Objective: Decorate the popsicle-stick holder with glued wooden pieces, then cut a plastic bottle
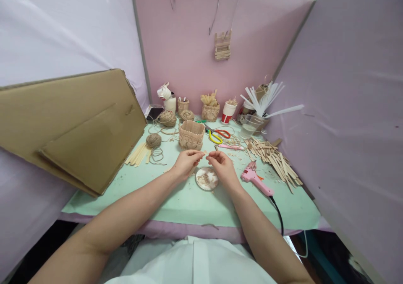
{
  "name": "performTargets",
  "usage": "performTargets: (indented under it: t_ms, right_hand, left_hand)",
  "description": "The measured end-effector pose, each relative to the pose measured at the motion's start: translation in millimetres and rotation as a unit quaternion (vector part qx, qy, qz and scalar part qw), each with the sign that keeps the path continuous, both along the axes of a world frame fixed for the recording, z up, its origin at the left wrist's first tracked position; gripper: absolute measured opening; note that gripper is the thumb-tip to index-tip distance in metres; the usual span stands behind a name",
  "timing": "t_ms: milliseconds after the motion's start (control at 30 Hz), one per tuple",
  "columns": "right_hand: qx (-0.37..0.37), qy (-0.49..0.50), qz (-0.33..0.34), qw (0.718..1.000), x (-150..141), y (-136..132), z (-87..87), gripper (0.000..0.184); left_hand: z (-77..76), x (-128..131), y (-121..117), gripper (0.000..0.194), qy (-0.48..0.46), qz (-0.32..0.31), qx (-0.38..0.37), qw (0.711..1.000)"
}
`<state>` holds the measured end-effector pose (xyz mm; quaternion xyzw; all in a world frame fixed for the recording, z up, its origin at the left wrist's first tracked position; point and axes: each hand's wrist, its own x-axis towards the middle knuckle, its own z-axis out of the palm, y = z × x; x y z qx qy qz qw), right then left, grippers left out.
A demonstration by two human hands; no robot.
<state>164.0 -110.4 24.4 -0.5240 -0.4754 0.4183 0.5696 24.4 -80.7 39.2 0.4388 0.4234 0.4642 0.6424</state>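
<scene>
My left hand [187,163] and my right hand [221,165] meet fingertip to fingertip over the middle of the table, both pinched closed. Between them is a small pale piece [205,152], perhaps wood; it is too small to tell more. Just below the hands sits a round shallow dish [207,189] with bits of pale chips and white stuff in it. Right behind my hands stands a square woven-looking basket [191,136] made of light wooden pieces. A pink glue gun [256,181] lies to the right of my right hand, its black cord running off the front edge.
Wooden sticks [277,160] lie heaped at right. Twine balls [153,140] and flat sticks [136,155] lie left. Scissors [217,136] and a pink cutter [231,147] are behind my right hand. Cardboard [78,128] leans at left. A clear water cup [248,126] stands back right.
</scene>
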Motion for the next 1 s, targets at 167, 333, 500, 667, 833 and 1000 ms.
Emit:
performTargets:
  t_ms: [167, 333, 500, 667, 833, 1000]
  right_hand:
    - [0.019, 0.033, -0.006, 0.999, -6, -1, -5.1, 0.029]
    - [0.028, 0.073, -0.037, 0.996, -8, -2, -6.4, 0.036]
    - [0.038, 0.071, -0.051, 0.995, -6, 2, -4.7, 0.038]
    - [0.038, 0.069, -0.051, 0.996, -5, 3, -1.5, 0.039]
    - [0.025, 0.06, -0.06, 0.996, -3, 0, 0.9, 0.039]
    - [0.03, 0.059, -0.051, 0.996, -4, -1, 1.1, 0.04]
  left_hand:
    - [-2.6, 3, 1, 0.036, -0.053, 0.005, -0.025, 0.998]
    - [-1.3, 3, 1, 0.037, -0.069, 0.024, -0.028, 0.997]
    - [-0.9, 2, 0, 0.039, -0.055, 0.02, -0.028, 0.998]
    - [-11.6, 4, 0, 0.037, -0.006, -0.003, 0.009, 1.0]
    - [-14.5, 3, 1, 0.033, 0.05, -0.039, 0.043, 0.997]
    - [-6.4, 1, -1, 0.028, 0.077, -0.042, 0.065, 0.994]
